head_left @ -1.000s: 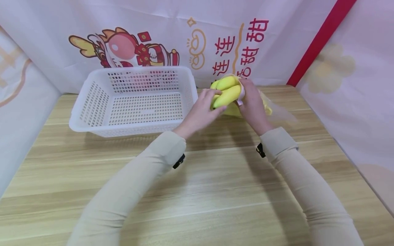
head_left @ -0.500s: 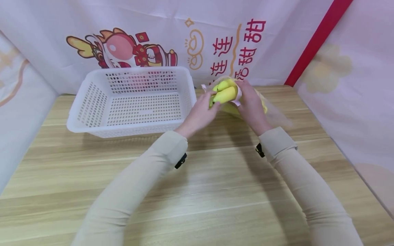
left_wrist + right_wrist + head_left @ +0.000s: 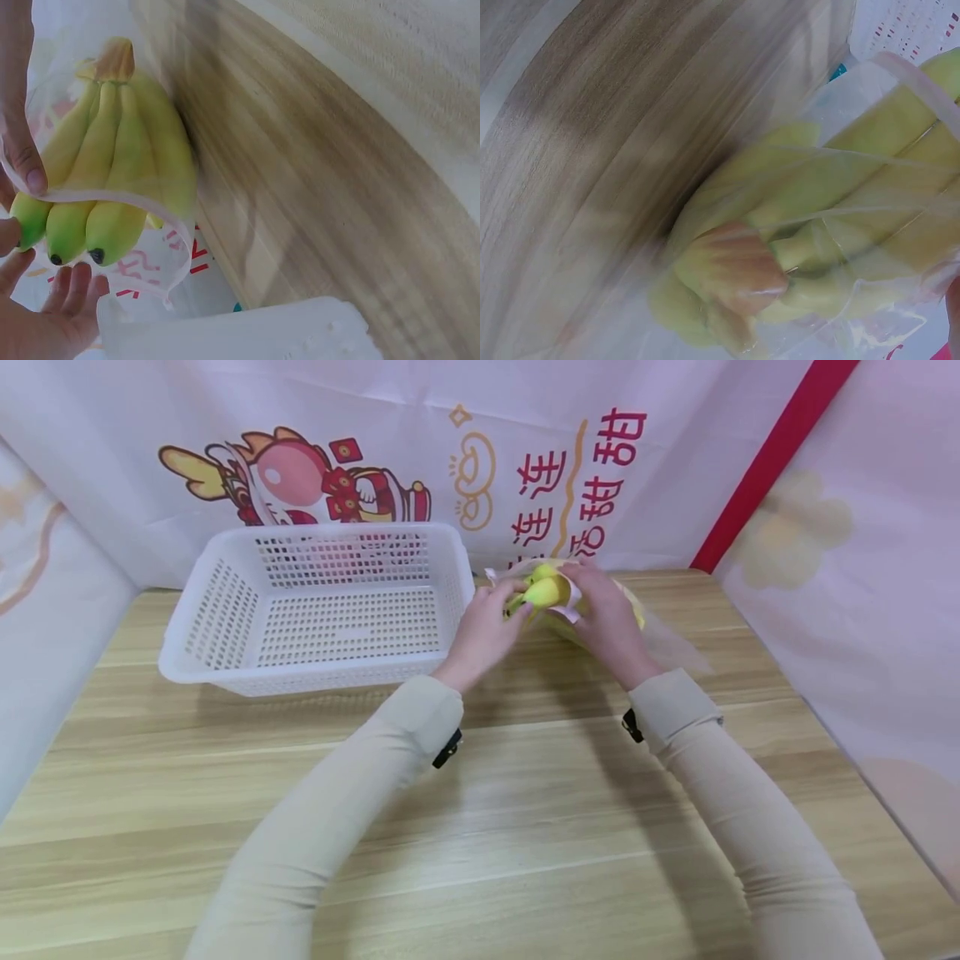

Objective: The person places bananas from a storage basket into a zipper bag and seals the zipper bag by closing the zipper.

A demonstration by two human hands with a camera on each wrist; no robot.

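A bunch of yellow bananas point(image 3: 545, 593) with green-tinged tips lies mostly inside a clear plastic bag point(image 3: 671, 643), stem end deep in it. In the left wrist view three banana tips point(image 3: 116, 234) stick out past the bag's pinkish rim point(image 3: 112, 196). My left hand point(image 3: 483, 631) holds the bunch at these tips, thumb and fingers around the ends. My right hand point(image 3: 607, 618) grips the bag near its mouth, thumb over the rim. The right wrist view shows the brownish stem point(image 3: 739, 266) through the plastic; only a sliver of the right hand point(image 3: 954, 315) appears there.
A white perforated plastic basket point(image 3: 330, 675) stands to the left of the hands on the wooden table point(image 3: 517, 827), close to the back. Behind it hangs a white printed cloth point(image 3: 420, 460), with another cloth wall point(image 3: 862, 593) at the right.
The bananas have slid further into the bag, and less of them shows past its mouth. My left hand stays at their tips. The bag's rim has come forward over the bunch.
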